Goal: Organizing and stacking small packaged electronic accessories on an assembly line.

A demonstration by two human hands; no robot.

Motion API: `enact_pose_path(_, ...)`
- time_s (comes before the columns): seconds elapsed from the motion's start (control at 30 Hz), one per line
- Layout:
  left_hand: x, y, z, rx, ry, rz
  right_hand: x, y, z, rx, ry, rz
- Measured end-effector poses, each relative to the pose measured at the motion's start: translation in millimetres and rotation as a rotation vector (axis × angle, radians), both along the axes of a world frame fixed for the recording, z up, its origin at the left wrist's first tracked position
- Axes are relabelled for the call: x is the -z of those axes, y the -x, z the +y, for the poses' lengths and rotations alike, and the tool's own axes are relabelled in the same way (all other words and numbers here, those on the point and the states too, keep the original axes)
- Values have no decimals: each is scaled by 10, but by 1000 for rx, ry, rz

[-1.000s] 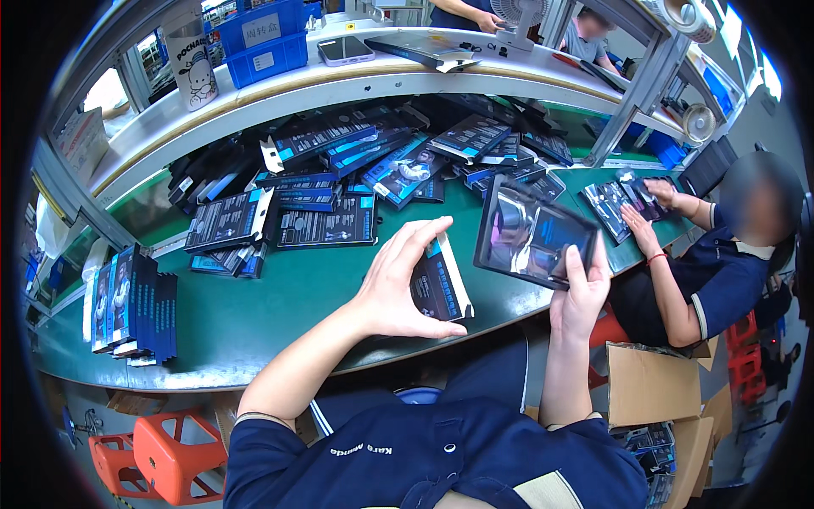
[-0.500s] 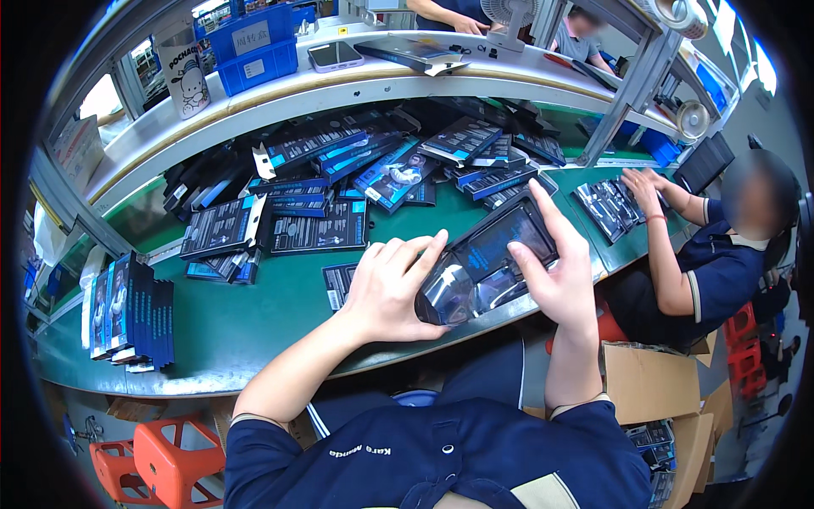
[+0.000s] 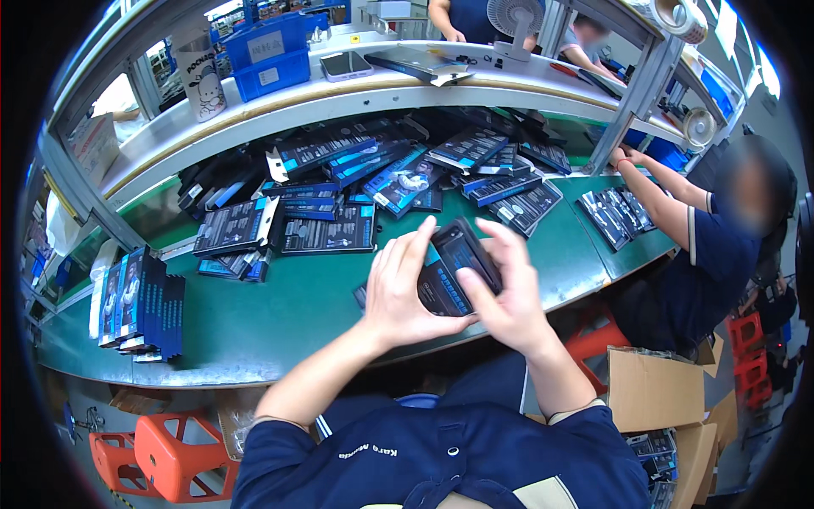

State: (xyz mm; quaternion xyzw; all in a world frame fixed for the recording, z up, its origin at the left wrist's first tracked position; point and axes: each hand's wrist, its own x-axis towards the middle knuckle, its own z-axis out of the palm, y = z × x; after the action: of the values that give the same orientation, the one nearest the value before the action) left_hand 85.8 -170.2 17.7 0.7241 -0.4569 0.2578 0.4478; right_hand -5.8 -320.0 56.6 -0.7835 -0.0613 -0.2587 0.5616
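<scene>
A black box with blue print [image 3: 434, 290] is held between my hands above the front edge of the green table. My left hand [image 3: 394, 288] grips its left side, thumb underneath and fingers up along the edge. My right hand [image 3: 515, 297] wraps the right side, its thumb lying across the front. A dark, glossy rectangular piece [image 3: 468, 248] shows at the upper right of the box under the right fingers; whether it sits inside the box or against it, I cannot tell. Another flat box lies partly hidden behind my left hand.
Beyond my hands lies a heap of printed boxes [image 3: 398, 180]. A row of upright boxes [image 3: 140, 305] stands at left. At right, a co-worker [image 3: 712, 229] reaches over more packages [image 3: 612, 216]. An open carton [image 3: 653, 390] and red stools [image 3: 174, 454] stand below the table.
The held package has turned more upright and moved slightly left and down. My hands have drawn closer together, and the clear plastic part seen before no longer shows. The co-worker's hands have moved farther away.
</scene>
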Motion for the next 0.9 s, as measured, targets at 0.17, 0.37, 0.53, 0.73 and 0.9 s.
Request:
enact_pose_path(0.17,353,294,-176,-72,444,261,-179,-42,-41,-171,587,-340)
enact_pose_path(0.37,333,188,-187,-118,384,228,237,-294,157,-154,-723,-74)
enact_pose_path(0.53,-33,188,-100,378,804,872,456,-424,236,198,-31,-598)
enact_pose_path(0.73,-70,155,-80,355,806,841,495,-401,278,-96,-533,-340)
enact_pose_path(0.9,-53,141,-111,236,786,738,485,-407,231,-170,-662,-273)
